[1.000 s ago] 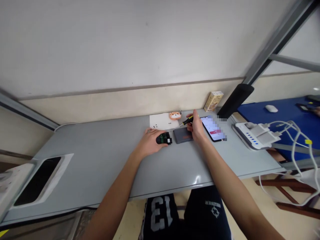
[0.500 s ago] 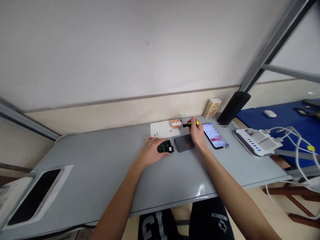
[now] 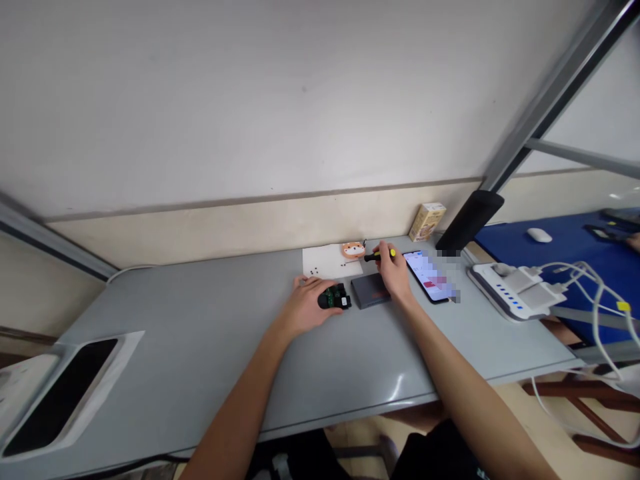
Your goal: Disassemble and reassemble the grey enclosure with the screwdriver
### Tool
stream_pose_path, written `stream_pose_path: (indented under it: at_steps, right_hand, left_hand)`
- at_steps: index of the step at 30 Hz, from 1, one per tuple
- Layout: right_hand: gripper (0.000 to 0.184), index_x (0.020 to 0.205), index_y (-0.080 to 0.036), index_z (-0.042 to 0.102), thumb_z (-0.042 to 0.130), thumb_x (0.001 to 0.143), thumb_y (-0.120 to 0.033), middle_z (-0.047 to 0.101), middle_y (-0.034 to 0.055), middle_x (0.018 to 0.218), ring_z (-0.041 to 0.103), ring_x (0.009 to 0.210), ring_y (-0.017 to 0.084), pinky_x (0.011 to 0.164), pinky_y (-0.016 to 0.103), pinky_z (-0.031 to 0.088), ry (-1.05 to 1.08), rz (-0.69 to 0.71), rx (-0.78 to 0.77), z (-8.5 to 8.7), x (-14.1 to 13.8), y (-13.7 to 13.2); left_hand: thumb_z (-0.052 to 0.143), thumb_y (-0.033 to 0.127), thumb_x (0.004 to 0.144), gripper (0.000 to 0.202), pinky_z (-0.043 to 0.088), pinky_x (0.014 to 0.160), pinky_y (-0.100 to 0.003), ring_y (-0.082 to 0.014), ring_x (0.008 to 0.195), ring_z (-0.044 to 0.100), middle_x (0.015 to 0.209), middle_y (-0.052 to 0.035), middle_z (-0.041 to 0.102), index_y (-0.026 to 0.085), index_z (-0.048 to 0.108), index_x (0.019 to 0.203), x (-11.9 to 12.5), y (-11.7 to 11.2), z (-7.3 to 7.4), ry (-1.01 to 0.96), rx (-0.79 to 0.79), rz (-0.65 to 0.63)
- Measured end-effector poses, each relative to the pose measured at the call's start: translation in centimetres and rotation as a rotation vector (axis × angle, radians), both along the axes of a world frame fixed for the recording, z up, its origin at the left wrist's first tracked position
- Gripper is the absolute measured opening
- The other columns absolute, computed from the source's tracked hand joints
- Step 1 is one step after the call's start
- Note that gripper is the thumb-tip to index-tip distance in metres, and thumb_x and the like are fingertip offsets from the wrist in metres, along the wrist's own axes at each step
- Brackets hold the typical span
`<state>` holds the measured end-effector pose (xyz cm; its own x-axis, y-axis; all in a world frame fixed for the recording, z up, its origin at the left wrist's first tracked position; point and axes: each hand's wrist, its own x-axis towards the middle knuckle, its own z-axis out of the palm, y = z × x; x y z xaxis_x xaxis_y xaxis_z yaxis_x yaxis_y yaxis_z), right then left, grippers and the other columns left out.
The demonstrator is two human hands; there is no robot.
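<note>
My left hand (image 3: pixel 306 305) rests on the grey desk (image 3: pixel 200 347) with its fingers closed round a small black device with a green circuit board (image 3: pixel 335 297). My right hand (image 3: pixel 395 273) grips a small screwdriver with a black and yellow handle (image 3: pixel 379 255), its tip pointing left over a white sheet of paper (image 3: pixel 330 261). Between the hands lies a flat dark grey box (image 3: pixel 371 291). A few tiny dark screws (image 3: pixel 314 271) sit on the paper.
A lit phone (image 3: pixel 427 275) lies right of my right hand. An orange animal-shaped charm (image 3: pixel 353 250) and a small carton (image 3: pixel 427 222) stand by the wall. A white power strip with cables (image 3: pixel 515 290) sits at the right edge; a dark cutout (image 3: pixel 60 397) lies far left.
My right hand has lowered the screwdriver from a raised tilt to nearly level near the paper. My left hand stays on the black device. The view has tilted a little.
</note>
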<state>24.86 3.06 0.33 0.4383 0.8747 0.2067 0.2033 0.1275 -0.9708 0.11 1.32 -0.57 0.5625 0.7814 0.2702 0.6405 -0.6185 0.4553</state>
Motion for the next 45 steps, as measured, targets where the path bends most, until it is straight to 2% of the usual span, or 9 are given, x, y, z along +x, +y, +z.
stream_pose_path:
  at_steps: [4,9,15,20,22,26,31,40,45]
  right_hand:
    - [0.052,0.084,-0.022,0.066,0.046,0.093,-0.069,0.062,0.0005,0.074,0.056,0.069,0.017,0.066,0.029,0.045,-0.009,-0.030,0.019,0.2,0.0,0.0]
    - [0.051,0.081,-0.021,0.065,0.053,0.089,-0.070,0.059,-0.0005,0.071,0.055,0.068,0.015,0.065,0.027,0.046,0.118,-0.081,0.071,1.1,-0.2,-0.3]
    - [0.047,0.076,-0.022,0.063,0.059,0.086,-0.067,0.048,-0.0034,0.059,0.043,0.048,0.010,0.044,0.024,0.032,0.396,-0.047,0.050,1.3,-0.7,-0.5]
    - [0.045,0.075,-0.022,0.060,0.060,0.085,-0.066,0.042,-0.0053,0.052,0.037,0.041,0.009,0.039,0.025,0.024,0.482,-0.005,0.086,1.1,-0.4,-0.3]
    - [0.044,0.075,-0.022,0.060,0.059,0.086,-0.066,0.041,-0.0056,0.051,0.036,0.040,0.009,0.038,0.025,0.023,0.507,0.011,0.085,1.1,-0.2,-0.2]
    - [0.042,0.072,-0.022,0.060,0.063,0.085,-0.062,0.040,-0.0056,0.051,0.035,0.040,0.009,0.038,0.024,0.021,0.483,0.053,0.065,0.9,-0.2,-0.2]
    - [0.041,0.070,-0.021,0.061,0.063,0.084,-0.060,0.044,-0.0044,0.053,0.036,0.041,0.009,0.039,0.025,0.021,0.450,0.123,0.024,1.0,-0.9,-0.5]
    - [0.036,0.073,-0.020,0.061,0.059,0.088,-0.053,0.041,-0.0049,0.053,0.035,0.042,0.008,0.040,0.023,0.021,0.403,0.182,-0.043,1.5,-1.7,-1.5]
    - [0.036,0.073,-0.020,0.061,0.060,0.087,-0.054,0.042,-0.0049,0.055,0.035,0.043,0.007,0.040,0.022,0.021,0.375,0.187,-0.042,1.5,-1.7,-1.5]
  left_hand:
    - [0.086,0.044,0.078,0.054,0.028,0.115,-0.049,-0.0283,0.121,0.062,0.129,-0.0049,0.071,0.029,0.065,0.126,0.1,0.1,-0.3,-0.025,-0.002,0.006]
    - [0.084,0.045,0.080,0.053,0.030,0.113,-0.049,-0.0286,0.121,0.062,0.129,-0.0047,0.071,0.029,0.064,0.126,0.1,0.0,-0.5,-0.023,0.004,-0.002]
    - [0.083,0.046,0.082,0.053,0.031,0.111,-0.048,-0.0290,0.122,0.062,0.130,-0.0047,0.070,0.029,0.063,0.128,0.3,-0.2,-0.5,-0.018,0.033,0.011]
    - [0.081,0.047,0.084,0.052,0.030,0.111,-0.048,-0.0284,0.120,0.062,0.130,-0.0042,0.070,0.029,0.061,0.128,0.2,-0.3,-0.3,-0.005,0.037,-0.009]
    - [0.076,0.047,0.088,0.044,0.030,0.110,-0.048,-0.0278,0.120,0.062,0.127,-0.0049,0.071,0.027,0.062,0.125,0.2,-0.3,-0.2,-0.026,0.054,0.017]
    - [0.060,0.038,0.100,0.023,0.032,0.108,-0.046,-0.0253,0.116,0.062,0.120,-0.0050,0.072,0.024,0.065,0.117,0.3,-0.2,-0.1,-0.079,0.108,0.131]
    - [0.063,0.037,0.098,0.016,0.031,0.107,-0.047,-0.0251,0.113,0.063,0.112,-0.0034,0.074,0.025,0.071,0.107,0.5,-0.1,-0.2,-0.103,0.177,0.188]
    - [0.069,0.032,0.094,0.008,0.034,0.101,-0.045,-0.0222,0.107,0.064,0.104,0.0000,0.075,0.026,0.074,0.095,0.7,0.2,-0.7,-0.190,0.139,0.202]
    - [0.064,0.025,0.096,0.010,0.035,0.101,-0.043,-0.0203,0.101,0.066,0.101,0.0014,0.076,0.025,0.071,0.089,0.4,0.6,-0.8,-0.206,0.082,0.168]
